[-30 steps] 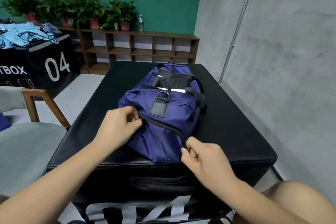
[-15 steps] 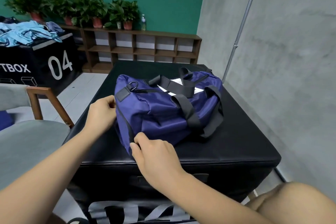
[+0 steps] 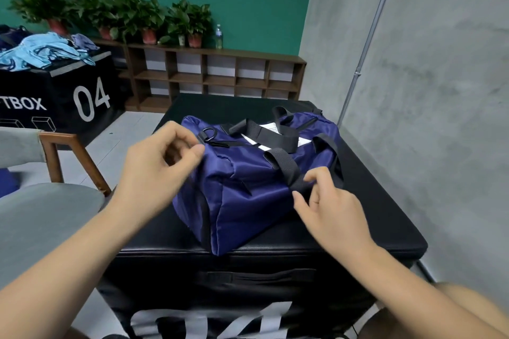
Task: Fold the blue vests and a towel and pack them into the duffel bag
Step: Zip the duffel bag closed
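Navy duffel bag (image 3: 248, 195), black straps (image 3: 275, 136) — black box (image 3: 358, 228), white numerals (image 3: 272, 319).

Navy blue duffel bag (image 3: 248, 195) of smooth, faintly shiny cloth; black woven webbing straps (image 3: 283, 165); black padded desk (image 3: 371, 215) with a matt, leather-like cover.
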Demonstrator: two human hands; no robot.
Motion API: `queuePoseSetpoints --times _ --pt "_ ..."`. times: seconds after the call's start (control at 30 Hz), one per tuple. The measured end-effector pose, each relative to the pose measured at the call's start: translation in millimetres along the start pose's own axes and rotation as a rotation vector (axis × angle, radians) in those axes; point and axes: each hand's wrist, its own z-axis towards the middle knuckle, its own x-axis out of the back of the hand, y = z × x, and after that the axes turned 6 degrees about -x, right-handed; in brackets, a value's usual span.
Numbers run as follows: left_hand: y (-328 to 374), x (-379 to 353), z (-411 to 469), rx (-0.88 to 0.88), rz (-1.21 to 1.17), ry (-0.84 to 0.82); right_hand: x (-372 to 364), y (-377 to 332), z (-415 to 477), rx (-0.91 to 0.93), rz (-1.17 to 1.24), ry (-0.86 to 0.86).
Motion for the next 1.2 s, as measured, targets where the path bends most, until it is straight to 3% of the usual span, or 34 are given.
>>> queuePoseSetpoints --times 0.2,0.47,0.77,0.83,0.9,1.0,1.2 --pt "2 -10 -11 -0.246 0.268 -0.2 9 23 8 -0.054 -0.124 -0.19" --pt "1 -10 -10 -0.262 0.253 -0.189 42 33 66 -0.071 -0.081 -0.096" --pt "1 -11 -11 -0.274 0.232 -0.178 48 -28 177 0.114 -0.2 0.015" --pt "-1 -10 -12 -0.279 0.233 -0.178 38 -44 191 0.191 -0.201 -0.063" --pt "-2 -10 -12 -0.284 0.226 -0.177 27 -57 200 0.282 -0.188 -0.249" --pt "-4 -10 -11 -0.277 0.206 -0.18 18 -68 202 0.277 -0.229 -0.492" --pt "-7 -9 -11 -0.279 0.188 -0.175 20 -62 183 0.276 -0.184 -0.339"
